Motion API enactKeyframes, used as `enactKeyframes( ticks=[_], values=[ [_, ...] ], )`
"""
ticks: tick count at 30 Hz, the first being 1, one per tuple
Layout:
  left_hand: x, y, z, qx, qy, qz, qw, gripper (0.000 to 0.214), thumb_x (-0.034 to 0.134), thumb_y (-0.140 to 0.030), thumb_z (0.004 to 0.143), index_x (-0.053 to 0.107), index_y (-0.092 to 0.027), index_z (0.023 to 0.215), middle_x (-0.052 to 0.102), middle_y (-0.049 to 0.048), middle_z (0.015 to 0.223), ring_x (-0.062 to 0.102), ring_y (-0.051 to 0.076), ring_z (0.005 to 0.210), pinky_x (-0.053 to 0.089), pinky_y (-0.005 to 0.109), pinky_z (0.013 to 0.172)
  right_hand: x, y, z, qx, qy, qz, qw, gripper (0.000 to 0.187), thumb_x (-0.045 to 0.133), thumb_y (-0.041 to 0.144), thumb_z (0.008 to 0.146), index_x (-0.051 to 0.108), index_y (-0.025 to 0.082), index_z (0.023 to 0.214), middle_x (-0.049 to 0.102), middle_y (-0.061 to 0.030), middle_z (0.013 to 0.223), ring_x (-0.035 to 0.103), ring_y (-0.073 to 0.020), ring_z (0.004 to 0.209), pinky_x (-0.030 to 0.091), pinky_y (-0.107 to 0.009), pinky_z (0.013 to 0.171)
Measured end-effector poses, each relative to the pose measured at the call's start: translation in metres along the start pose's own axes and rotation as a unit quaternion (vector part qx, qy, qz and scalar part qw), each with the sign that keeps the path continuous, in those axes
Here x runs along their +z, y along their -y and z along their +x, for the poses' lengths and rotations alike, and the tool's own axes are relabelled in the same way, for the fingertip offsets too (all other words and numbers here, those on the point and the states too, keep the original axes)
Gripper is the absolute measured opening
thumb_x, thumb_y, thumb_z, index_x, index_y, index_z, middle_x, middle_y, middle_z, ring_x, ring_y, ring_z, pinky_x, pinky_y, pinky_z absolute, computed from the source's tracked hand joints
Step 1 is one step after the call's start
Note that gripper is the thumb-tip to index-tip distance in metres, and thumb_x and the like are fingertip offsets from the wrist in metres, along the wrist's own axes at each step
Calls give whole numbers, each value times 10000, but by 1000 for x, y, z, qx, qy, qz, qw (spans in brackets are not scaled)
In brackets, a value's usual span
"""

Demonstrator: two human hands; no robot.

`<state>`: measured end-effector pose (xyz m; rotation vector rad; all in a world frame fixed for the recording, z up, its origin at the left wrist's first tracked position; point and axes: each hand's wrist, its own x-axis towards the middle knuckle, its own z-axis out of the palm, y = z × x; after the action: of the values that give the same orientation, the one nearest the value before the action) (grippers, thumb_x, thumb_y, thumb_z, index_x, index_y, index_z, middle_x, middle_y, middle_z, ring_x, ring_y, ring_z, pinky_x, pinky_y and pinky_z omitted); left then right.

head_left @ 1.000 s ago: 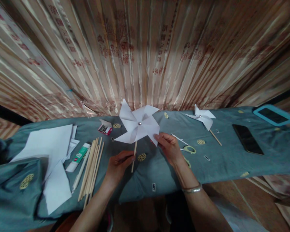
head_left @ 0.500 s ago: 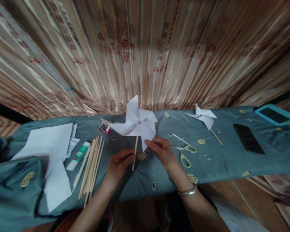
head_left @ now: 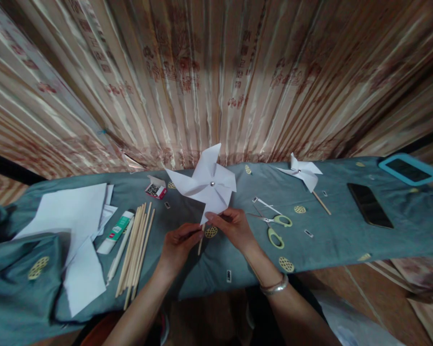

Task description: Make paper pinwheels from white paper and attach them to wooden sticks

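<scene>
A white paper pinwheel (head_left: 206,183) with a metal pin at its centre stands upright over the teal-covered table (head_left: 328,242). Its thin wooden stick (head_left: 200,245) runs down into my left hand (head_left: 178,244), whose fingers are closed round it. My right hand (head_left: 233,227) pinches the lowest blade of the pinwheel between thumb and fingers. A silver bangle sits on my right wrist.
Green-handled scissors (head_left: 274,229) lie just right of my right hand. A second pinwheel (head_left: 303,175) lies further right, with a black phone (head_left: 370,205) and a blue-framed tablet (head_left: 408,169) beyond. On the left lie wooden sticks (head_left: 136,250), a glue tube (head_left: 115,232), white paper (head_left: 72,216) and a small pin box (head_left: 156,188).
The pinwheel has turned, its blades rotating round the pin. My right hand slid left and down along the blades to the lowest one. My left hand kept hold of the stick.
</scene>
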<state>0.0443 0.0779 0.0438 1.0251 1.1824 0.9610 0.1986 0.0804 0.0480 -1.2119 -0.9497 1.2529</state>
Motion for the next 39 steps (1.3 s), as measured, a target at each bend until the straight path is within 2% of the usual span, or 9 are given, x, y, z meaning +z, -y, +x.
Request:
enactKeyframes(
  ticks=[6, 10, 12, 14, 17, 21, 26, 32, 39],
  values=[
    [-3, -2, 2, 0, -16, -6, 1000, 187, 804, -289, 550, 794, -205, 717, 742, 43, 758, 643, 184, 743, 508, 291, 740, -20, 7, 1, -39, -6, -73, 997, 368, 723, 526, 730, 713, 189, 582, 648, -2, 530, 513, -111, 483, 371, -247, 483],
    [-6, -3, 1, -21, -19, -30, 999, 225, 832, -294, 510, 798, -209, 717, 751, 53, 766, 650, 192, 750, 513, 307, 757, -50, 17, 12, -60, -121, -41, 990, 420, 721, 603, 694, 710, 200, 575, 667, -15, 547, 516, -123, 501, 406, -259, 512],
    [-6, -3, -1, -34, -8, -29, 999, 245, 843, -300, 497, 800, -200, 716, 752, 67, 765, 650, 201, 748, 515, 316, 748, -60, 20, 20, -74, -176, -10, 982, 384, 754, 591, 663, 740, 207, 654, 717, -23, 649, 575, -142, 589, 451, -272, 589],
    [-5, -3, -3, -44, 8, -21, 999, 255, 845, -304, 496, 803, -192, 722, 751, 78, 770, 647, 205, 751, 512, 316, 736, -65, 22, 26, -70, -192, 32, 978, 391, 781, 577, 638, 765, 216, 788, 758, -35, 800, 636, -169, 719, 478, -284, 673],
    [-5, -3, -5, -49, 34, -6, 998, 246, 834, -308, 519, 805, -194, 736, 747, 78, 783, 642, 203, 759, 503, 309, 725, -64, 24, 31, -32, -151, 103, 983, 461, 791, 605, 610, 766, 217, 856, 763, -45, 849, 660, -180, 762, 481, -278, 658],
    [-6, -4, -7, -48, 54, 5, 997, 232, 821, -307, 545, 806, -192, 746, 737, 71, 775, 640, 200, 765, 497, 300, 722, -60, 27, 29, 6, -87, 153, 984, 417, 803, 593, 604, 756, 212, 767, 715, -20, 675, 608, -149, 593, 453, -265, 553],
    [-8, -3, -5, -37, 49, 14, 998, 219, 808, -295, 560, 805, -198, 756, 749, 77, 808, 657, 215, 797, 503, 314, 754, -61, 28, 26, -3, -94, 146, 985, 337, 857, 491, 564, 761, 216, 734, 642, 24, 583, 483, -99, 497, 372, -232, 474],
    [-9, -4, -4, -32, 24, 30, 999, 190, 801, -301, 537, 797, -206, 701, 755, 73, 794, 663, 223, 801, 504, 318, 769, -61, 26, 23, -3, -89, 150, 985, 346, 874, 486, 544, 772, 213, 731, 631, 31, 563, 451, -79, 485, 353, -219, 478],
    [-8, -6, -4, -29, 10, 40, 999, 214, 807, -325, 525, 798, -202, 700, 745, 72, 754, 655, 224, 770, 507, 314, 723, -57, 26, 20, 5, -71, 141, 987, 334, 868, 491, 544, 775, 222, 720, 701, -4, 638, 563, -133, 567, 446, -253, 553]
  ],
)
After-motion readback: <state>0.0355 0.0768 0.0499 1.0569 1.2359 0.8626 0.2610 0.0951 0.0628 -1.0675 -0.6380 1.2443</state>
